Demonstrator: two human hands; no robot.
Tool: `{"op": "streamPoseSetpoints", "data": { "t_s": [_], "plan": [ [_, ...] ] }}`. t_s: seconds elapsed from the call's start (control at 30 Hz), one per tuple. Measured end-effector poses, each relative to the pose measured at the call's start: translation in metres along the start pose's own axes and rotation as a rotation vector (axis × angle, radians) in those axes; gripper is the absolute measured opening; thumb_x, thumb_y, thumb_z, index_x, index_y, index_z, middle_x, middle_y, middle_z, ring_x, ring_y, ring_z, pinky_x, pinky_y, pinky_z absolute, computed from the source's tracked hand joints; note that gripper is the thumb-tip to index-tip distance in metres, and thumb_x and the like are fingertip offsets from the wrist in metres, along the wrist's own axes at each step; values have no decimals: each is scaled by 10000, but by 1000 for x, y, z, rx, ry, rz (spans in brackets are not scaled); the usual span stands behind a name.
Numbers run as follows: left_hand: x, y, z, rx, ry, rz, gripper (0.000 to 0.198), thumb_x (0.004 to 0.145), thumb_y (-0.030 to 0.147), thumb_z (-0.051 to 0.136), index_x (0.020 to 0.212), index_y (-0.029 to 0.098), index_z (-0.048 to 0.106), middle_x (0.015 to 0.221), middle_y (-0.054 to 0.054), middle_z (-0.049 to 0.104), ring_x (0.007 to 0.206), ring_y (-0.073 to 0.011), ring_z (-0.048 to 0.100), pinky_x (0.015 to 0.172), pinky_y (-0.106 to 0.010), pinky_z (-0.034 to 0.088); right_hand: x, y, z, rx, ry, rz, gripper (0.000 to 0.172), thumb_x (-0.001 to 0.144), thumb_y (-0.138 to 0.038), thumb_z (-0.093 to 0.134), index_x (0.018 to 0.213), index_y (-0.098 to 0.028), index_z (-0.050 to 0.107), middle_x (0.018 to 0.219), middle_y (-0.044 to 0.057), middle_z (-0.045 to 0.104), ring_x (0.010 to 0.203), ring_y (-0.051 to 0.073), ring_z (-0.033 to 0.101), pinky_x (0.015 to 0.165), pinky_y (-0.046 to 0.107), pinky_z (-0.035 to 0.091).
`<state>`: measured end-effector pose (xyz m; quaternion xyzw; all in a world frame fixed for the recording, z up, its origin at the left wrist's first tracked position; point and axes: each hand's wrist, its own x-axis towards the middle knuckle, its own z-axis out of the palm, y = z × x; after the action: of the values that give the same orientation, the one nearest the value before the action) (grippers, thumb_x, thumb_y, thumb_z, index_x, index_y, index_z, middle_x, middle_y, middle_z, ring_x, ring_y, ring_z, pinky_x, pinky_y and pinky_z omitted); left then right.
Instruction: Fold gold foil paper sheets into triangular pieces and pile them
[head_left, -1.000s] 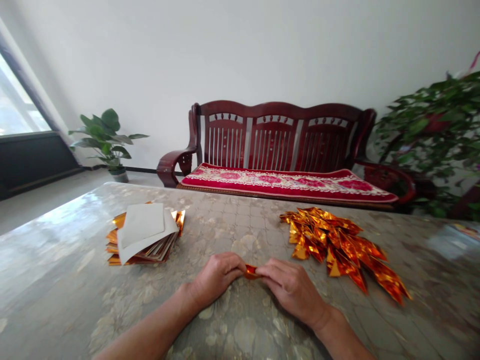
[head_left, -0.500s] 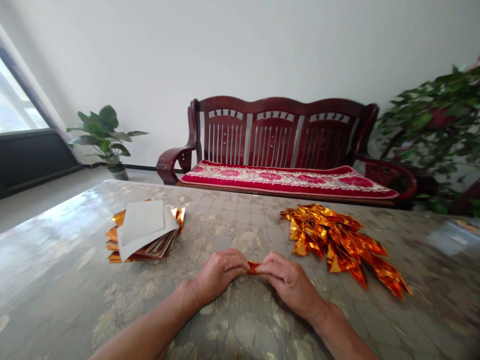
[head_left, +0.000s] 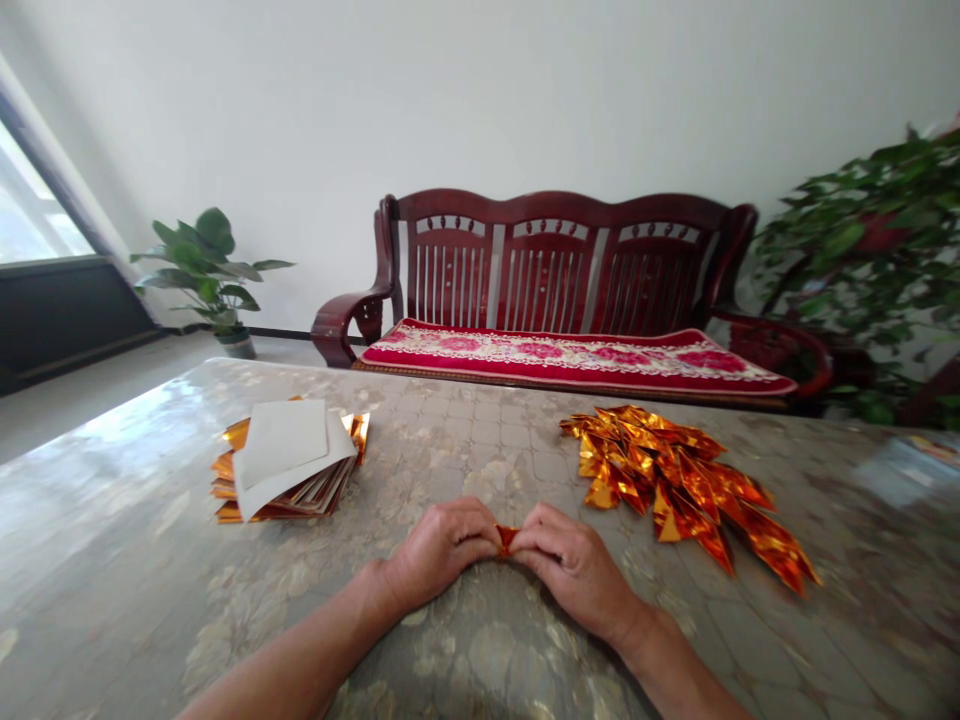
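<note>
My left hand (head_left: 441,548) and my right hand (head_left: 571,566) meet near the front middle of the table (head_left: 112,560). Both are closed, pinching a small folded piece of gold foil paper (head_left: 507,537) between their fingertips; only a sliver of it shows. To the left lies a stack of flat gold foil sheets (head_left: 289,465) with white backs turned up. A heap of folded gold foil pieces (head_left: 679,482) is spread on the table to the right of my right hand.
The table has a patterned, glossy cover. Behind it stands a dark red wooden bench (head_left: 555,290) with a red cushion. A potted plant (head_left: 206,275) stands on the floor at the left, and a leafy plant (head_left: 870,260) at the right.
My hands have drawn closer together, so less of the foil piece shows between them. The view has shifted slightly; the stacks have not moved.
</note>
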<state>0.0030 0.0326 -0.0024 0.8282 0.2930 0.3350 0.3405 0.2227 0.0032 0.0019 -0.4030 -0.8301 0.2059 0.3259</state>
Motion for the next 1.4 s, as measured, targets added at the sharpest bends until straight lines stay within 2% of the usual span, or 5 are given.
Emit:
{"op": "streamPoseSetpoints", "data": {
  "t_s": [0.4,0.83,1.07,1.27,1.4],
  "plan": [
    [-2,6,6,52,34,-1,174,921,195,595,793,188,714,822,-7,663,801,-120,629,763,-202,470,-1,-9,3,-69,78,-5,154,904,-150,582,783,-219,648,768,-9,574,741,129,574,668,229,417],
    [-6,15,11,115,50,14,210,946,204,540,800,185,689,834,-22,656,804,-129,619,758,-213,471,-2,-18,7,-226,161,-71,167,884,-133,557,747,-209,614,729,6,574,692,139,545,643,250,386],
    [-8,18,16,134,112,17,213,933,184,528,791,194,686,817,-30,670,780,-134,625,733,-222,475,-3,-22,10,-264,205,-62,191,881,-140,533,711,-204,588,705,14,559,669,139,528,622,255,362],
    [-4,15,18,122,141,-51,183,890,144,587,739,192,679,780,-7,664,756,-125,622,715,-208,469,-1,-18,13,-224,179,14,188,876,-130,530,715,-207,589,727,13,565,685,143,550,623,242,395],
    [-1,12,16,112,188,-122,145,851,103,608,767,199,677,776,18,672,740,-116,627,711,-201,468,2,-16,11,-201,191,-1,169,889,-143,531,756,-215,606,757,17,584,719,153,577,635,242,435]
  ]
}}
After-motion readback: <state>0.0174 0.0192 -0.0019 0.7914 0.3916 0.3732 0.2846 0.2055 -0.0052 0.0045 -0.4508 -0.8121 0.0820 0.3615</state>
